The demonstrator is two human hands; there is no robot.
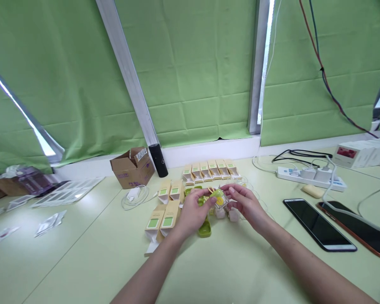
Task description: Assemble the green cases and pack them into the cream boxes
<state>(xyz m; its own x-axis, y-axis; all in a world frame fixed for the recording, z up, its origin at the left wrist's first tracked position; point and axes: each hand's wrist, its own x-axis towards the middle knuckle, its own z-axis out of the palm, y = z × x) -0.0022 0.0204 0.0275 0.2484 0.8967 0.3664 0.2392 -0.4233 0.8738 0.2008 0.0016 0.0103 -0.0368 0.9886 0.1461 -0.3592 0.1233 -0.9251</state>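
Near the middle of the table my left hand [194, 211] pinches a small clear and yellow-green item [220, 199] with a round yellow part. The fingers of my right hand [245, 204] close on the item's right side. A green case [204, 229] lies on the table just below my left hand, and more green pieces are partly hidden behind the hands. Small whitish cubes [233, 215] sit under my right hand. Open cream boxes with green squares [169, 216] stand left of my left hand. Behind the hands is a row of similar boxes [213, 169].
A cardboard box [132, 169] and a black cylinder [158, 160] stand at the back. A white charger [133, 194] lies in front of them. On the right are a power strip [310, 176], a phone [318, 223], a second phone [351, 226] and loose cables.
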